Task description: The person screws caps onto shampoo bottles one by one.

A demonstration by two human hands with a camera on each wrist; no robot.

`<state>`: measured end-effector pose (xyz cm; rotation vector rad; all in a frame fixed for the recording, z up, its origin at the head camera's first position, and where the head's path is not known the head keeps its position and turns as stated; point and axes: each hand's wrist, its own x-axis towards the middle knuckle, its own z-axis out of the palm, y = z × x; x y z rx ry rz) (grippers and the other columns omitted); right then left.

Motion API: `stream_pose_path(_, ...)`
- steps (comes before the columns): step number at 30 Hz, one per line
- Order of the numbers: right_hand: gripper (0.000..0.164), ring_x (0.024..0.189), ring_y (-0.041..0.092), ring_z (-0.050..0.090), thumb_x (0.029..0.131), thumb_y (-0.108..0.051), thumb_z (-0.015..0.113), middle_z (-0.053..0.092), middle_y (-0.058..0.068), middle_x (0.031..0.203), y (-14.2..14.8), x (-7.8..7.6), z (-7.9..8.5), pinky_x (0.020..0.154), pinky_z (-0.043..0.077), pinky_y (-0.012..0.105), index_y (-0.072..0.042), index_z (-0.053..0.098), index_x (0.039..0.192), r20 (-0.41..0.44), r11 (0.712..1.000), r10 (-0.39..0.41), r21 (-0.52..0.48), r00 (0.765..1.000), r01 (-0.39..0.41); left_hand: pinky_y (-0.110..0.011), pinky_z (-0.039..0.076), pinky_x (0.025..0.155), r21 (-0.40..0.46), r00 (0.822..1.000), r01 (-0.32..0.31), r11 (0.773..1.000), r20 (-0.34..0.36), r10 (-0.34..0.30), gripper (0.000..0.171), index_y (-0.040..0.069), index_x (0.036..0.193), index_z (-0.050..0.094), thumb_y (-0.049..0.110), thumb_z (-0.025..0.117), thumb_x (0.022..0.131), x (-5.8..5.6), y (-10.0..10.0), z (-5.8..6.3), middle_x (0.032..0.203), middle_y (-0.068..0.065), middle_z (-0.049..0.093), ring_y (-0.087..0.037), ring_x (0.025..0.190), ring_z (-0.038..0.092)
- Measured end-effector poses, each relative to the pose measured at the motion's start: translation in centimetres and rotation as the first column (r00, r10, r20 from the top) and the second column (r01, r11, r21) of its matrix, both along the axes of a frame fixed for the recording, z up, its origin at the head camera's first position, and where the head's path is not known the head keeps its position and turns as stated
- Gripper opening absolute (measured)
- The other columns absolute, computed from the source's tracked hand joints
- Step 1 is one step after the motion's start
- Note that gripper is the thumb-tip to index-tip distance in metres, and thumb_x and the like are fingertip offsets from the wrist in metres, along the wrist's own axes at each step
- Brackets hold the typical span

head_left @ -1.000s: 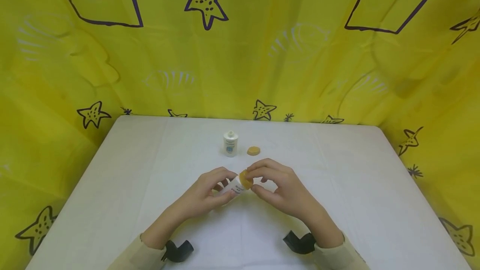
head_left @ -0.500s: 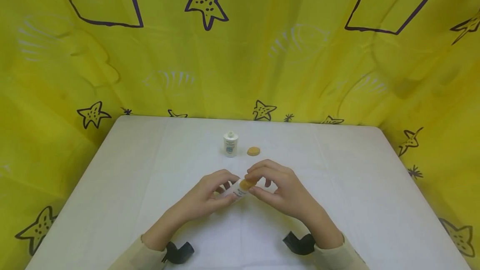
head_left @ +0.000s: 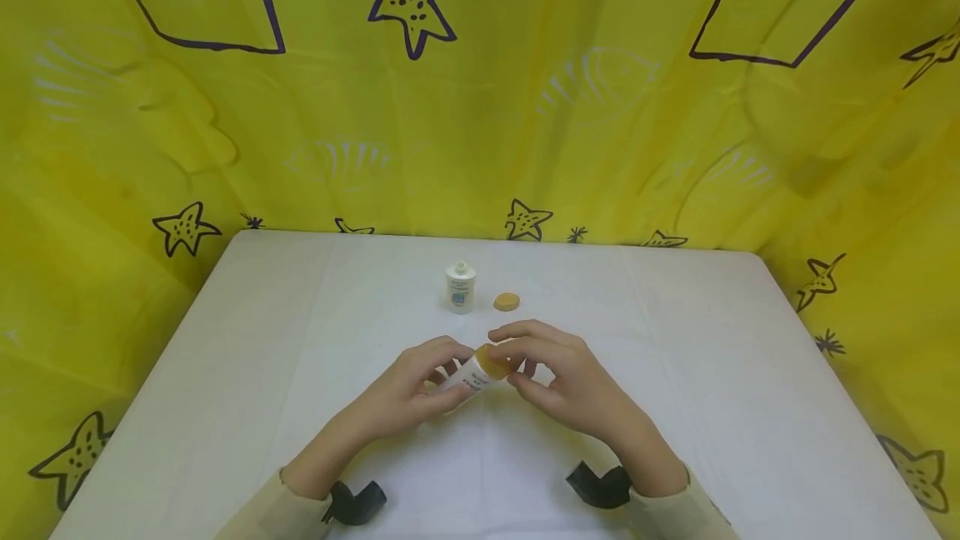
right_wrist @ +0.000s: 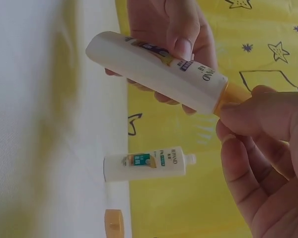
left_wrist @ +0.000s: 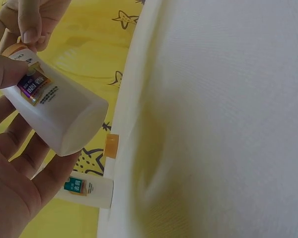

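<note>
My left hand [head_left: 416, 382] grips a white bottle [right_wrist: 159, 67] with a purple-and-gold label, its thumb along one side. The bottle is tilted, its orange cap [right_wrist: 232, 96] pointing up and toward my right hand [head_left: 558, 369]. In the right wrist view, the right thumb and fingers pinch that cap, which sits on the bottle's top. Beyond the hands a second white bottle [head_left: 461, 292], with a teal label, stands upright with its narrow neck bare. A loose orange cap [head_left: 507, 302] lies on the table just right of it.
A white cloth covers the table [head_left: 712, 390]. Yellow curtains [head_left: 480, 107] printed with starfish hang behind it and at both sides. Black wrist mounts [head_left: 356, 502] sit at both cuffs, low over the near part of the table.
The right fingers have shifted around the held bottle's cap, leaving more of it showing. The held bottle dipped slightly rightward, then moved back. The standing bottle and loose cap stay put.
</note>
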<state>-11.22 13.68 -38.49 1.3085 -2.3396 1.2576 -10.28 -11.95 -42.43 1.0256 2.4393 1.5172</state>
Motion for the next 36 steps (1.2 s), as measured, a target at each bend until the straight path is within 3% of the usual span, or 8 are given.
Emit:
stream_pose_path(4,0.033,0.098,0.012,0.068,0.084,-0.001,0.076,0.067,0.003,0.124,0.13,-0.06,0.06,0.074,0.056,0.02,-0.014,0.072,0.115,-0.014,1.0,0.008,0.028,1.0,-0.007,-0.031,0.058,0.078,0.023,0.999,0.03,0.999,0.025,-0.031,0.025,0.019,0.122,0.063,0.02,0.066,0.097,-0.07,-0.14,-0.02,0.111,0.002,0.066,-0.015,0.09,0.063)
stream_pose_path(9,0.033,0.12,0.02,0.063,0.085,-0.005,0.077,0.065,0.002,0.13,0.3,-0.2,-0.03,0.094,0.053,0.027,-0.017,0.072,0.116,-0.025,0.997,0.043,0.062,0.999,-0.041,-0.034,0.059,0.077,0.059,0.987,0.098,0.993,0.118,-0.104,0.027,0.017,0.125,0.063,0.018,0.064,0.098,-0.22,-0.45,-0.15,0.111,0.0,0.067,-0.02,0.092,0.064)
stream_pose_path(13,0.032,0.122,0.02,0.062,0.087,-0.004,0.074,0.066,0.004,0.131,0.24,-0.2,-0.22,0.099,0.051,0.027,-0.016,0.072,0.116,-0.024,0.991,0.124,0.053,0.992,-0.123,-0.037,0.059,0.079,0.079,0.968,0.153,0.985,0.187,-0.165,0.028,0.015,0.125,0.063,0.016,0.063,0.098,-0.25,-0.61,-0.26,0.11,-0.002,0.067,-0.02,0.093,0.063)
stream_pose_path(17,0.03,0.117,0.019,0.064,0.087,-0.005,0.074,0.068,0.004,0.125,0.15,-0.18,-0.32,0.097,0.051,0.025,-0.015,0.072,0.115,-0.022,0.988,0.154,0.031,0.988,-0.153,-0.037,0.059,0.078,0.104,0.959,0.178,0.979,0.205,-0.196,0.027,0.014,0.124,0.064,0.015,0.063,0.097,-0.16,-0.62,-0.16,0.109,-0.003,0.067,-0.018,0.093,0.062)
stream_pose_path(22,0.029,0.113,0.017,0.064,0.086,-0.006,0.076,0.068,0.002,0.121,0.08,-0.27,-0.31,0.095,0.051,0.023,-0.017,0.072,0.112,-0.028,0.988,0.151,0.008,0.988,-0.151,-0.035,0.059,0.075,0.121,0.967,0.167,0.979,0.175,-0.186,0.026,0.014,0.122,0.065,0.015,0.065,0.096,-0.04,-0.45,-0.04,0.109,-0.003,0.066,-0.015,0.091,0.062)
stream_pose_path(29,0.028,0.109,0.017,0.065,0.084,-0.006,0.078,0.069,0.001,0.116,-0.07,-0.22,-0.32,0.093,0.052,0.022,-0.016,0.072,0.109,-0.081,0.989,0.144,-0.03,0.986,-0.147,-0.031,0.058,0.075,0.12,0.99,0.119,0.986,0.067,-0.127,0.026,0.015,0.12,0.066,0.015,0.07,0.094,0.19,-0.1,-0.09,0.103,0.0,0.065,-0.012,0.085,0.061)
stream_pose_path(36,0.028,0.104,0.014,0.064,0.081,-0.004,0.078,0.068,-0.002,0.111,-0.22,-0.26,-0.48,0.088,0.052,0.02,-0.017,0.072,0.106,-0.09,0.99,0.125,-0.059,0.988,-0.13,-0.03,0.058,0.075,0.104,0.996,0.092,0.99,-0.011,-0.091,0.029,0.019,0.119,0.066,0.016,0.073,0.091,0.18,0.15,-0.12,0.1,0.006,0.064,-0.009,0.083,0.062)
